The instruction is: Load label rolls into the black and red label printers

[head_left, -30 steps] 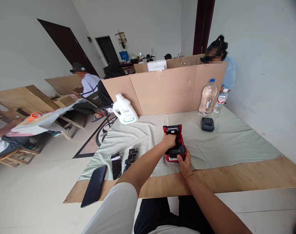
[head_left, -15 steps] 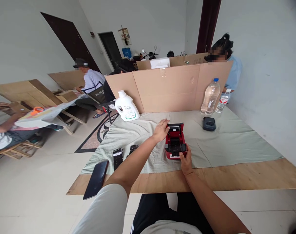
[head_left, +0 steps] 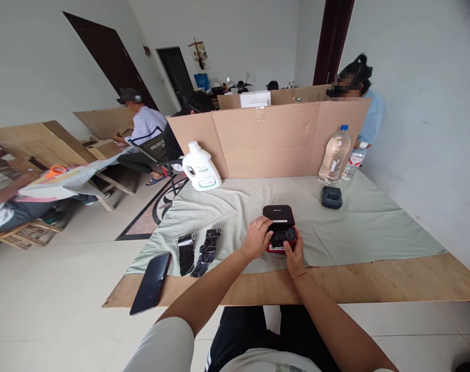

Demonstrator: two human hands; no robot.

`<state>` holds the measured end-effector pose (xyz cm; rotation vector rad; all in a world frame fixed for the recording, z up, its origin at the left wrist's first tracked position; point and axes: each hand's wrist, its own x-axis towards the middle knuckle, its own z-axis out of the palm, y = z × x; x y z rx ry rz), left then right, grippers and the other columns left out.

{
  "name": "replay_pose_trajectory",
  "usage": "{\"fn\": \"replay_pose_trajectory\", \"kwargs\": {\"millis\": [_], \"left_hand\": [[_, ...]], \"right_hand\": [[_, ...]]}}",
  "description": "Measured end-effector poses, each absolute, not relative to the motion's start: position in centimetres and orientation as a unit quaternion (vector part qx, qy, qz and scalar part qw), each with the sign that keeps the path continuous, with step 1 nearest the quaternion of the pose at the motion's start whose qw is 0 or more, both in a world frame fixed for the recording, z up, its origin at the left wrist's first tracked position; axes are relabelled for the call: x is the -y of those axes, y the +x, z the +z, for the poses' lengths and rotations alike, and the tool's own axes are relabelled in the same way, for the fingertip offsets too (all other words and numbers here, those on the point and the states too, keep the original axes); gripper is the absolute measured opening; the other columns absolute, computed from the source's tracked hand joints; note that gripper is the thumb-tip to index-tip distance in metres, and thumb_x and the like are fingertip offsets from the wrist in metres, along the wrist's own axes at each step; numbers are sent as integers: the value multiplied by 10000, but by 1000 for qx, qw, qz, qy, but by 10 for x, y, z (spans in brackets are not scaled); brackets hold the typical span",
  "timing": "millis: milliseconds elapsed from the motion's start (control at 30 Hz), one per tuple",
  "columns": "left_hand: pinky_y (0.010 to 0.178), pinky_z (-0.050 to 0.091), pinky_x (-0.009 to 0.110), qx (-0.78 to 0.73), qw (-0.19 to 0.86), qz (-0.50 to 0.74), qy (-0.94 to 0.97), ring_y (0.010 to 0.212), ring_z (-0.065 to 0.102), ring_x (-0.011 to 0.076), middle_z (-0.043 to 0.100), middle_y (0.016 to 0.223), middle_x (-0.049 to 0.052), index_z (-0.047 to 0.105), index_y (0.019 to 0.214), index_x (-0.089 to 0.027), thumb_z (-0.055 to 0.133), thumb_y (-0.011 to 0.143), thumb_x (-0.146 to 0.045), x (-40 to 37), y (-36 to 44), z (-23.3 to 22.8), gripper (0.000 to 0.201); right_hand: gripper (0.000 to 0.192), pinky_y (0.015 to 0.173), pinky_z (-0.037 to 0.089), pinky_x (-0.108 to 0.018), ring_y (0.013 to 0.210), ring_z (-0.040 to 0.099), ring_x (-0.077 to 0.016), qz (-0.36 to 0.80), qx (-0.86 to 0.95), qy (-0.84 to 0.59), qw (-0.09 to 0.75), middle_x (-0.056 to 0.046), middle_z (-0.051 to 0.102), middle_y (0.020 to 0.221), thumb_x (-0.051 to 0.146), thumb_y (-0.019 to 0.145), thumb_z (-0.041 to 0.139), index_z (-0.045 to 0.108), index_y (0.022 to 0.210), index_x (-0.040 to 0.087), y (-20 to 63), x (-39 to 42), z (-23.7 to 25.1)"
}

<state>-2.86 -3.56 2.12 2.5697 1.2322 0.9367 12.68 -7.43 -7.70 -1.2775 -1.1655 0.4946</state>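
We have a small red and black label printer sitting on the pale green cloth that covers the wooden counter, close to the near edge and right in front of us. It looks to us like a hard plastic box, stiff and probably light enough to slide if pushed, with a hinged black lid on top that now lies flat and closed; the smooth casing may be a little slippery, so we judge the safest hold to be at the two low red sides, not the lid. Our left hand rests against the printer's left side, its fingers curled loosely over the left part of the lid, touching it but not clamped round anything. Our right hand sits at the near right corner, thumb up against the front face and the other fingers tucked under or behind, so we cannot tell how tightly they press. So the printer lies between our two hands. To the left lie two black rolls and a dark phone; farther back stand a white jug, a water bottle and a second dark printer.
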Motion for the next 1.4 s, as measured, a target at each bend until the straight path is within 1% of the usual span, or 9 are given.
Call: {"fn": "replay_pose_trajectory", "kwargs": {"millis": [167,333,533,733,900,1000,1067,1233,1400], "left_hand": [[1025,339,462,-423,58,308,850,1275,401,265,529,1289,130,506,1267,-152,330,958,-398,44,-29,9,432],[1013,346,467,-430,41,317,844,1271,404,280,523,1286,143,486,1295,-148,331,948,-456,44,-26,2,489],[1009,362,471,-441,45,323,836,1260,416,284,537,1253,140,515,1266,-159,350,940,-467,44,-22,-4,478],[1061,316,484,-442,119,354,816,1300,376,269,511,1289,139,499,1276,-166,374,936,-440,47,-23,-3,454],[1127,241,469,-502,378,461,627,1402,227,270,239,1518,144,301,1425,-173,440,892,-511,47,-15,-18,646],[1107,300,449,-440,589,488,471,1353,347,263,350,1481,109,245,1457,-221,465,886,-508,43,-10,-25,675],[1091,328,457,-389,656,501,408,1288,443,260,456,1417,84,240,1461,-258,524,865,-492,38,-12,-24,701],[1092,338,424,-353,634,577,375,1266,471,237,513,1373,50,337,1421,-271,607,829,-427,-2,-50,-5,669],[1029,399,427,-380,583,623,359,1109,591,236,650,1178,62,426,1360,-214,629,803,-338,-73,-114,14,606]], "right_hand": [[693,1047,329,-515,1294,374,-282,98,574,-554,595,-168,357,1428,505,843,506,276,1410,181,133,72,-58],[506,1022,346,-480,1200,451,-276,-56,655,-557,508,-145,523,1276,458,843,539,491,1261,176,145,67,-29],[443,958,355,-459,1142,484,-289,-76,675,-595,430,-128,595,1185,483,836,541,580,1150,172,152,68,-18],[526,996,355,-493,1199,455,-295,33,675,-585,448,-137,513,1302,533,836,505,522,1236,192,153,72,-23],[728,1055,357,-471,1316,371,-283,232,548,-606,528,-121,386,1434,598,807,510,342,1396,205,147,79,-36],[705,1000,437,-417,1232,485,-268,329,490,-607,532,-99,501,1350,613,811,492,369,1384,221,138,81,-29],[683,956,475,-408,1175,535,-264,362,490,-590,530,-92,542,1307,608,816,489,384,1375,230,129,76,-18],[705,1030,395,-458,1209,499,-280,365,540,-546,526,-109,520,1333,608,791,523,402,1361,210,92,24,12],[667,962,449,-448,1092,582,-266,417,590,-460,517,-87,609,1213,605,803,507,414,1339,219,31,-56,20]]}}
